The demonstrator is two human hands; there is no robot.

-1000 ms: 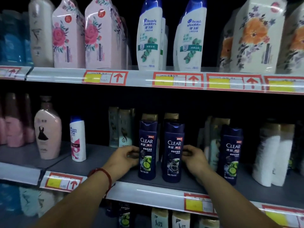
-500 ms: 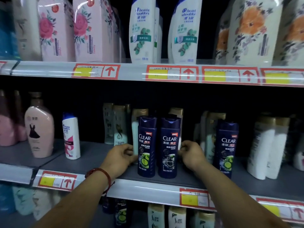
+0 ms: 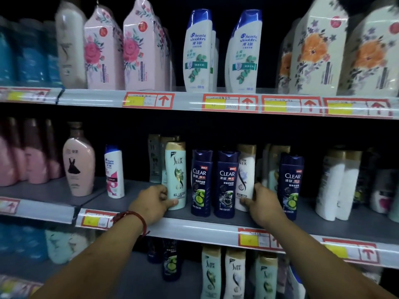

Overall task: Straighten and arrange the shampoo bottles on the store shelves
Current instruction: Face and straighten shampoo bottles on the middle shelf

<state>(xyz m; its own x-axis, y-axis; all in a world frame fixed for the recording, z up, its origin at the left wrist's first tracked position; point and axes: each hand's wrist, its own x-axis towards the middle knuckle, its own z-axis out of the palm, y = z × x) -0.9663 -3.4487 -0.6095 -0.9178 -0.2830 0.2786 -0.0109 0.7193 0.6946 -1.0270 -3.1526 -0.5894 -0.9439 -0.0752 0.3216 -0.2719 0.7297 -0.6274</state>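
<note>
On the middle shelf (image 3: 194,228), our left hand (image 3: 153,203) grips the mint bottle (image 3: 176,169), right hand (image 3: 262,205) the white bottle (image 3: 246,175). Stiff, slick (likely heavy): hold low.

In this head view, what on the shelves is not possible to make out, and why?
Head view only:
1. Price tags: print too small and blurred.
2. White bottle: label partly hidden by a Clear bottle and the right hand gripping it.
3. Blue bottles, far left: blurred.
4. Back bottles: dark, partly behind the mint bottle in the left hand.
5. Bottom bottles: cut off by the lower edge.
</note>
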